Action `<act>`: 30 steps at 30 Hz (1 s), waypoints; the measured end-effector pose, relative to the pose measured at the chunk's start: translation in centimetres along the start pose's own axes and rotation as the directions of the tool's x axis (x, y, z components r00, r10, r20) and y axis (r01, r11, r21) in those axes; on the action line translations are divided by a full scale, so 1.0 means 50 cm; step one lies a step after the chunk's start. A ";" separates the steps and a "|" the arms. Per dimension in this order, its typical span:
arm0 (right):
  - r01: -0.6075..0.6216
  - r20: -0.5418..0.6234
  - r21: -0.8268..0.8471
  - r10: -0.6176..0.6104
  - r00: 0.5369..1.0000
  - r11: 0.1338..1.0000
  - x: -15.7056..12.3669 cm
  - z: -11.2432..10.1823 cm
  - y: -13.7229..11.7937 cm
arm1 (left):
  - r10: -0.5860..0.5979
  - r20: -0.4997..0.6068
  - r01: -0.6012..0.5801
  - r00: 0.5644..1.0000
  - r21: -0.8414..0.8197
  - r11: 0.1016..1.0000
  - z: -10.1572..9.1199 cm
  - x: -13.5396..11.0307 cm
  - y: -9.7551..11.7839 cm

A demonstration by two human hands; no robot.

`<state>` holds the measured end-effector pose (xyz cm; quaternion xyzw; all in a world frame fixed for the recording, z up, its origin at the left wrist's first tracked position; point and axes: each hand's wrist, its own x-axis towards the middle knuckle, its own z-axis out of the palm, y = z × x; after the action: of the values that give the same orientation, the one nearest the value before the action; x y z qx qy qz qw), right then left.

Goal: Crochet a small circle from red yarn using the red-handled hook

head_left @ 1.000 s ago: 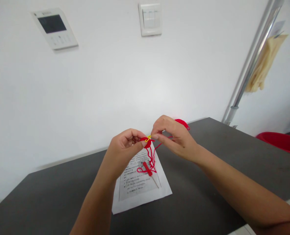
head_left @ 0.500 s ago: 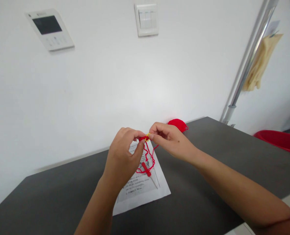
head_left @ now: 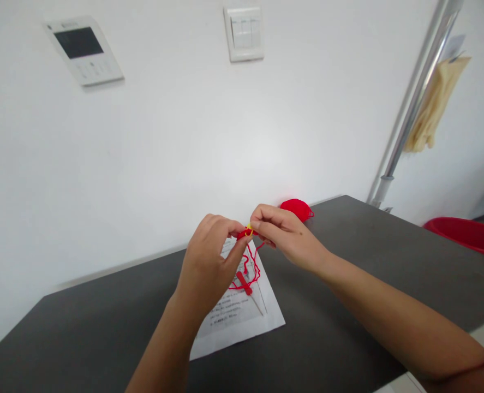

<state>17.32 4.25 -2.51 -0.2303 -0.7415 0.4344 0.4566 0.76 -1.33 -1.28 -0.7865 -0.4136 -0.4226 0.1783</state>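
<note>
My left hand (head_left: 211,259) pinches a small red crochet piece (head_left: 242,234) above the table. My right hand (head_left: 285,233) meets it fingertip to fingertip and pinches a small yellow ring-like marker (head_left: 249,230) at that piece. Red yarn (head_left: 250,265) hangs down in loops from between the hands. Below them lies a printed paper sheet (head_left: 242,319) with a crochet hook with a red handle (head_left: 246,284) on it. A red ball of yarn (head_left: 296,209) sits behind my right hand, near the wall.
The dark grey table (head_left: 348,305) runs along a white wall with a light switch (head_left: 244,33) and an intercom panel (head_left: 82,49). A metal pole (head_left: 413,106) with a beige cloth stands at right, a red basin (head_left: 466,236) beyond the table edge.
Both hands dropped slightly and drew closer together; the right hand turned so the yarn ball behind it shows. The pinch on the red piece and the yellow marker is kept.
</note>
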 end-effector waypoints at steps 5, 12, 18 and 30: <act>0.011 0.024 -0.056 -0.010 1.000 0.998 0.000 -0.006 -0.002 | 0.046 0.032 -0.046 0.998 -0.003 0.999 -0.003 0.001 -0.005; 0.248 0.074 -0.290 -0.237 0.969 0.924 0.000 -0.015 -0.005 | 0.097 0.054 -0.095 0.994 -0.025 0.995 -0.004 0.002 -0.008; 0.241 0.035 -0.334 -0.243 0.969 0.911 -0.004 -0.014 -0.012 | 0.073 0.067 -0.073 0.995 -0.007 0.997 -0.003 0.001 -0.003; 0.081 -0.017 -0.161 -0.085 0.996 0.984 -0.014 0.002 -0.015 | -0.066 0.025 0.069 0.997 -0.111 0.991 -0.005 0.003 0.009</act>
<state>17.61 3.28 -2.23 -0.2400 -0.7775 0.3513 0.4631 1.04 -1.67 -0.99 -0.7852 -0.4175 -0.4426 0.1152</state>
